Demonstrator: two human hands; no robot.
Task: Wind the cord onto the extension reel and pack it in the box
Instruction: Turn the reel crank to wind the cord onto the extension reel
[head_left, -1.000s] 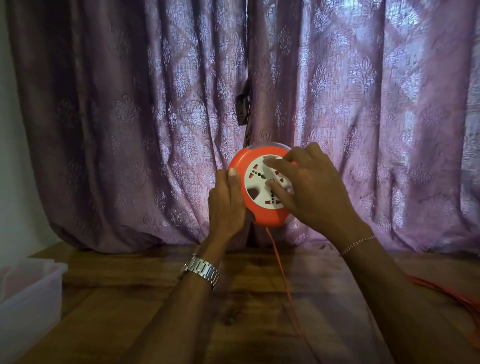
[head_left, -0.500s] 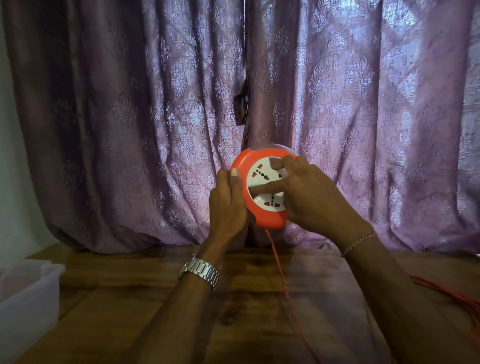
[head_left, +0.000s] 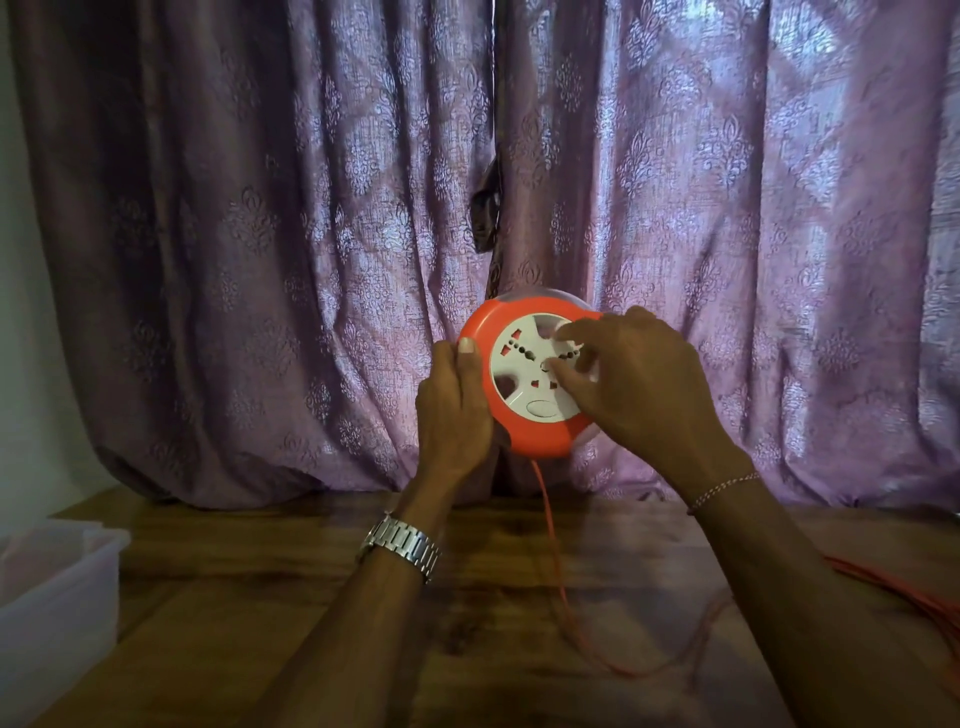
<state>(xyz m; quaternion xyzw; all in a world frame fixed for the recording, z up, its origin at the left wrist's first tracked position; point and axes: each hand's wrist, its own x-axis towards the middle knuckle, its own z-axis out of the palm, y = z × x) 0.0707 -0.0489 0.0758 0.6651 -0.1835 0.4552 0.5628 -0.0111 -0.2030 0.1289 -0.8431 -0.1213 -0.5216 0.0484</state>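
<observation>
A round orange extension reel (head_left: 540, 436) with a white socket face is held upright in the air above a wooden table. My left hand (head_left: 452, 410) grips its left rim, thumb on the front edge. My right hand (head_left: 639, 384) rests on the white face, fingertips pressed into it and blurred. A thin orange cord (head_left: 553, 551) hangs from the reel's bottom, runs across the table and loops to the right, where more cord (head_left: 904, 592) lies in a bundle at the edge. A translucent plastic box (head_left: 57, 587) stands open at the lower left.
The wooden table (head_left: 249, 613) spans the lower half of the view. Purple patterned curtains (head_left: 260, 234) hang right behind the reel and rest on the table's back edge. A pale wall shows at the far left.
My right hand's fingers have swung round on the white face from its left side to the upper right, and the face has turned. The left hand has kept its grip.
</observation>
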